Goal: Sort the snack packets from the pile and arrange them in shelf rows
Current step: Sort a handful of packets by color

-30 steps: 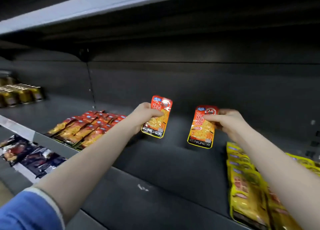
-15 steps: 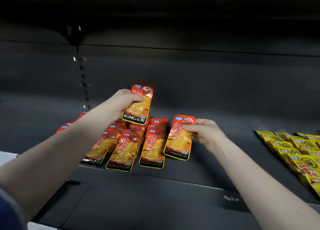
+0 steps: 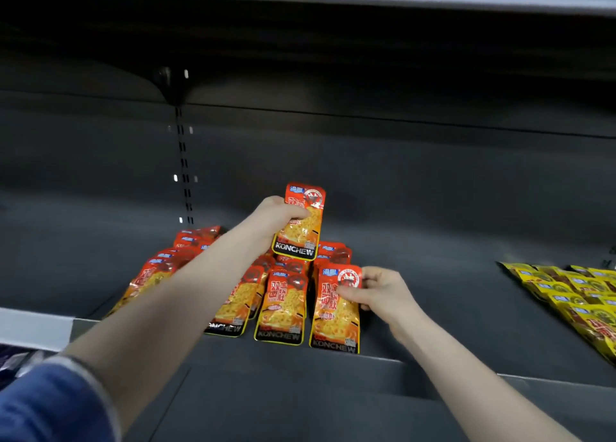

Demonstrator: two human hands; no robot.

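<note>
Gripping one orange packet (image 3: pixel 301 224) apiece, left hand (image 3: pixel 278 216) raised, right hand (image 3: pixel 378 291) seemingly shelving.

Blue sleeve (image 3: pixel 50 405) with pale cuff — left arm only — right forearm bare.

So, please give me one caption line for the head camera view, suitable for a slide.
Left hand holds one orange foil snack packet aloft; right hand lays another beside the orange rows.
</note>
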